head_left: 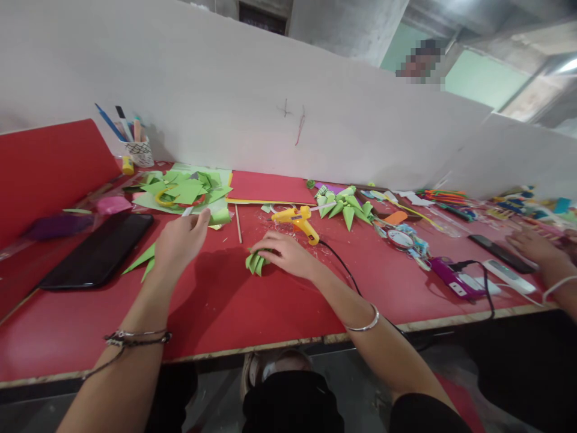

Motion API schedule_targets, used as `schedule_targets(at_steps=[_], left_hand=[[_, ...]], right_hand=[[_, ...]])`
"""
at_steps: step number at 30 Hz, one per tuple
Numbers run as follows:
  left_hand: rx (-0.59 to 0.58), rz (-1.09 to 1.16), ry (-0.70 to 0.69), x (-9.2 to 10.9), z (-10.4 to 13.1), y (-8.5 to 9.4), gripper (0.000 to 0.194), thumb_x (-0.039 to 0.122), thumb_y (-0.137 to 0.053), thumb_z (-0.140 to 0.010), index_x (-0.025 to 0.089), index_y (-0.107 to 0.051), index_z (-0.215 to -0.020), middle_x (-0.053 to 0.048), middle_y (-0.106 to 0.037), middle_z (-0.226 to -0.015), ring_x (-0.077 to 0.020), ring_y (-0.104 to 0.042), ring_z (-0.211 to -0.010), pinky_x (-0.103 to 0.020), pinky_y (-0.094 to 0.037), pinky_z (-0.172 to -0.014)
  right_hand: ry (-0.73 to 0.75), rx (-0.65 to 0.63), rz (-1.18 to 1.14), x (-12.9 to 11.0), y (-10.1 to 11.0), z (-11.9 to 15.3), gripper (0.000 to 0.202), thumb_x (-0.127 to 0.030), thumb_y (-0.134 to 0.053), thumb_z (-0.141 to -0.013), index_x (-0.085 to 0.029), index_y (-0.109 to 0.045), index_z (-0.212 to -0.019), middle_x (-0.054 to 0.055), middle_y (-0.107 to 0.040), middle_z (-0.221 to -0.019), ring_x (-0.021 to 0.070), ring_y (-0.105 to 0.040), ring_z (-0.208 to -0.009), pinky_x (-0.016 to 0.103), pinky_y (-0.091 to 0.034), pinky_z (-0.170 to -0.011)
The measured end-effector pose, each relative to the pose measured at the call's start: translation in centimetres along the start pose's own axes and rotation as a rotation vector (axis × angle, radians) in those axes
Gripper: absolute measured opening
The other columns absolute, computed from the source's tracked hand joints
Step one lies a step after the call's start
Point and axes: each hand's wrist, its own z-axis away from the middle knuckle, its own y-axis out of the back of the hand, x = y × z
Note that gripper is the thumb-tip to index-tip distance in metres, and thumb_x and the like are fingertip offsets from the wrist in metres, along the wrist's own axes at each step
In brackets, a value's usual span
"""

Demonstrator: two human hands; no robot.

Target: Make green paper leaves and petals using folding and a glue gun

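My left hand (180, 240) is closed, its thumb and fingers together at the edge of a curled green paper piece (220, 216). A small white tip shows behind its knuckles. My right hand (288, 254) grips a small folded green paper piece (256, 264) with several curved petals, low over the red tabletop; the fingers partly hide it. Just beyond that hand lies a yellow glue gun (297, 221) with a clear glue stick in its back end. Green pointed paper shapes (143, 260) stick out beside my left wrist.
Green paper cutouts (187, 191) are heaped at back left, near a pen cup (139, 151). A black phone (101, 249) lies left. Green paper cones (347, 207) stand behind the glue gun. Right are a purple power adapter (455, 279) and another person's hand (536, 243).
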Motion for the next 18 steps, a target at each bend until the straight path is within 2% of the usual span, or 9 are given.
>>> schedule_targets(at_steps=[5, 10, 14, 18], left_hand=[[0.0, -0.001, -0.002, -0.06, 0.0, -0.05, 0.048, 0.048, -0.024, -0.082, 0.018, -0.054, -0.059, -0.006, -0.047, -0.054, -0.0175, -0.043, -0.05, -0.025, -0.022, -0.046], [-0.002, -0.003, 0.006, -0.03, 0.02, -0.02, 0.048, 0.049, -0.024, -0.081, 0.019, -0.053, -0.059, -0.006, -0.047, -0.055, -0.0176, -0.042, -0.05, -0.025, -0.022, -0.046], [-0.002, -0.003, 0.011, 0.0, 0.04, -0.02, 0.048, 0.049, -0.024, -0.081, 0.019, -0.053, -0.06, -0.006, -0.048, -0.055, -0.0174, -0.042, -0.05, -0.025, -0.022, -0.046], [-0.005, -0.003, 0.006, -0.05, -0.01, -0.04, 0.048, 0.049, -0.024, -0.081, 0.018, -0.056, -0.064, -0.006, -0.049, -0.056, -0.0177, -0.043, -0.051, -0.025, -0.023, -0.046]], right_hand=[[0.028, -0.005, -0.028, 0.27, -0.18, -0.08, 0.024, -0.023, -0.041, -0.087, -0.02, -0.063, -0.098, 0.004, -0.046, -0.09, 0.0105, -0.049, -0.08, 0.023, -0.04, -0.076], [-0.007, -0.042, -0.051, 0.14, -0.29, -0.03, 0.023, -0.031, -0.048, -0.083, -0.02, -0.065, -0.094, 0.005, -0.045, -0.094, 0.0125, -0.048, -0.087, 0.027, -0.039, -0.082], [-0.057, -0.101, -0.068, -0.26, -0.03, 0.08, 0.027, -0.035, -0.058, -0.076, -0.022, -0.062, -0.099, 0.005, -0.042, -0.098, 0.0131, -0.048, -0.089, 0.027, -0.039, -0.084], [-0.084, -0.152, -0.05, -0.38, 0.34, 0.12, 0.032, -0.031, -0.059, -0.075, -0.022, -0.058, -0.106, 0.006, -0.041, -0.105, 0.0142, -0.047, -0.095, 0.028, -0.037, -0.088]])
